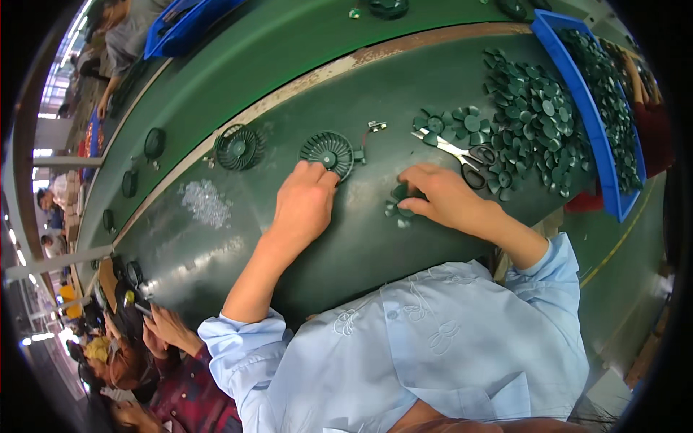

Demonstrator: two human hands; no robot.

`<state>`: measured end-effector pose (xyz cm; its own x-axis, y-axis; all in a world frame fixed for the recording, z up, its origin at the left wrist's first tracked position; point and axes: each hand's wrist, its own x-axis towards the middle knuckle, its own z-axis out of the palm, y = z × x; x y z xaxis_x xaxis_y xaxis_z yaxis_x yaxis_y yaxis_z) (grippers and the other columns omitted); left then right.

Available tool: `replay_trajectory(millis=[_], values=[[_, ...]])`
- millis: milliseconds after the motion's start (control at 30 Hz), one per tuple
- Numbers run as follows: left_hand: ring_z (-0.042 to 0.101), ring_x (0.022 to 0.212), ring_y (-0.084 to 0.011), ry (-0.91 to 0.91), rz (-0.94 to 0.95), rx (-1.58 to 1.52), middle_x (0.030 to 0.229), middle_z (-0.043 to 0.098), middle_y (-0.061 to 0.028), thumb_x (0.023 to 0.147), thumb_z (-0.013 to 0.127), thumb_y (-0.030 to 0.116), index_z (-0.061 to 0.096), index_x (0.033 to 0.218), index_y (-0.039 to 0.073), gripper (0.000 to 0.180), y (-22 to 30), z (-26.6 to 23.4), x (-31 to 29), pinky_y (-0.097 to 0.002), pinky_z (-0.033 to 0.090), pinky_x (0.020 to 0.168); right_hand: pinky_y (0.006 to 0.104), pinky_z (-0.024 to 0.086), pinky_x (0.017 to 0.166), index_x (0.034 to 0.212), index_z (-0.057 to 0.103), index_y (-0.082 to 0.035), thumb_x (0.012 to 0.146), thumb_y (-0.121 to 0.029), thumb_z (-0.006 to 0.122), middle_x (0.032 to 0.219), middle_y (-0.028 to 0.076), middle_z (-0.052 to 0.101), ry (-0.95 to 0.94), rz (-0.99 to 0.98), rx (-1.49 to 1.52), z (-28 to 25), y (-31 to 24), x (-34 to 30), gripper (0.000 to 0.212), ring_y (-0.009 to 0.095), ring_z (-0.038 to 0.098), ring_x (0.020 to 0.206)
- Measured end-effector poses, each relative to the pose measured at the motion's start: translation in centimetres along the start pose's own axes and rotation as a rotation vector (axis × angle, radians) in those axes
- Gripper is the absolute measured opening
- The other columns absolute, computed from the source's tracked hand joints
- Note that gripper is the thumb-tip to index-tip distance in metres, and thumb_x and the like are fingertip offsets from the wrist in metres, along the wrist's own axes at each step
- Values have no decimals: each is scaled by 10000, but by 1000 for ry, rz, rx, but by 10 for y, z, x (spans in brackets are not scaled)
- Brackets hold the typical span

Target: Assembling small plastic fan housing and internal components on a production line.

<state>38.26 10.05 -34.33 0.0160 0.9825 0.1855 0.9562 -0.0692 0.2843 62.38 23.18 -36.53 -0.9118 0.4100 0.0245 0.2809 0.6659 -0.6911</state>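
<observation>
My left hand (pixel 307 198) is closed at the near rim of a round dark green fan housing (pixel 328 149) lying on the table. A thin wire runs from that housing to a small circuit board (pixel 376 127). To the right, my right hand (pixel 449 196) pinches a dark green fan blade (pixel 397 205) just above the tabletop; the fingers hide part of it. Beyond this hand lie scissors (pixel 462 153) with black handles. A big heap of loose fan blades (pixel 538 119) spreads out to their right.
A blue bin (pixel 588 108) full of blades stands at the right edge. Left of my left hand are another fan housing (pixel 238 147) and a pile of small clear pieces (pixel 206 203). A green conveyor belt (pixel 274 61) runs behind the table. A co-worker's hands (pixel 167 328) are at lower left.
</observation>
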Motion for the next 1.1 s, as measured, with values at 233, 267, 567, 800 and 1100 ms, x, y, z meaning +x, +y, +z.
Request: replay_trajectory(millis=[233, 267, 567, 800, 1100], values=[[610, 866, -336, 288, -451, -134, 951, 612, -157, 868, 651, 160, 607, 1055, 14, 241, -16, 9, -5, -401, 487, 774, 404, 526, 689, 1007, 587, -40, 749, -140, 742, 983, 130, 531, -96, -90, -339, 4, -38, -18, 317, 300, 563, 948], [611, 875, -350, 246, -471, -132, 961, 613, -162, 875, 640, 174, 604, 1049, 10, 242, -25, 19, -4, -411, 486, 776, 387, 540, 662, 995, 594, -40, 744, -150, 741, 958, 128, 520, -81, -87, -374, 6, -44, -18, 311, 281, 563, 935], [643, 781, -180, 236, -802, -1059, 864, 648, -93, 1005, 501, 243, 567, 1060, 10, 248, -18, 37, -10, -324, 488, 606, 371, 522, 607, 919, 601, -48, 737, -211, 775, 911, 117, 501, 35, 16, -477, 27, -50, -29, 300, 266, 591, 831], [672, 869, -230, 288, -922, -1582, 1022, 650, -121, 1017, 493, 315, 566, 1120, -26, 364, 0, 13, -30, -400, 580, 778, 403, 506, 635, 906, 591, -51, 719, -214, 789, 916, 121, 513, 81, -1, -438, 23, -46, -26, 317, 299, 591, 831], [685, 898, -235, 340, -880, -1768, 1042, 661, -132, 1012, 506, 320, 550, 1131, -27, 369, 6, 23, -45, -371, 589, 774, 403, 520, 624, 1002, 610, -49, 743, -175, 775, 889, 137, 538, 77, 27, -443, 21, -51, -35, 331, 308, 623, 807]])
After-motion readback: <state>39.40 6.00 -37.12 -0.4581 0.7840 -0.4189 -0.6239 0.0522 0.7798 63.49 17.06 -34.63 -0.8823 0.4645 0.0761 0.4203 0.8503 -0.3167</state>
